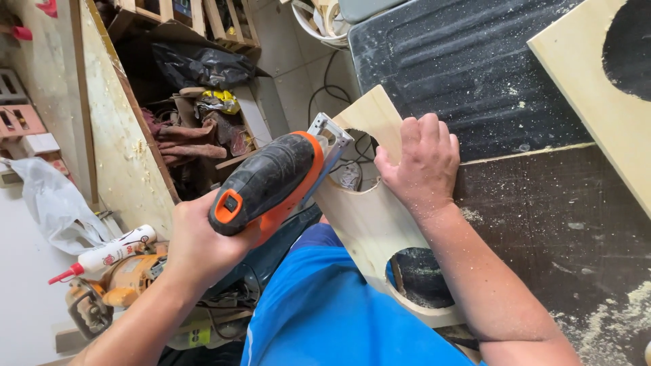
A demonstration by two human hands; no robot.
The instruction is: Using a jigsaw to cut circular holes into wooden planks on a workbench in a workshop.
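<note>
My left hand (196, 240) grips the handle of a black and orange jigsaw (271, 179). Its metal base plate rests against the edge of a pale plywood piece (369, 217) that has rounded cut-outs. My right hand (420, 163) presses flat on that plywood piece, just right of the saw, holding it down over the edge of a dark, sawdust-covered worktop (542, 203). The saw blade is hidden behind the tool body.
A second plywood board (597, 88) with a round hole lies at the upper right. Below left are a white glue bottle (112, 254) with a red tip, an orange power tool (115, 288), a leaning board (115, 122), rags and cables on the floor.
</note>
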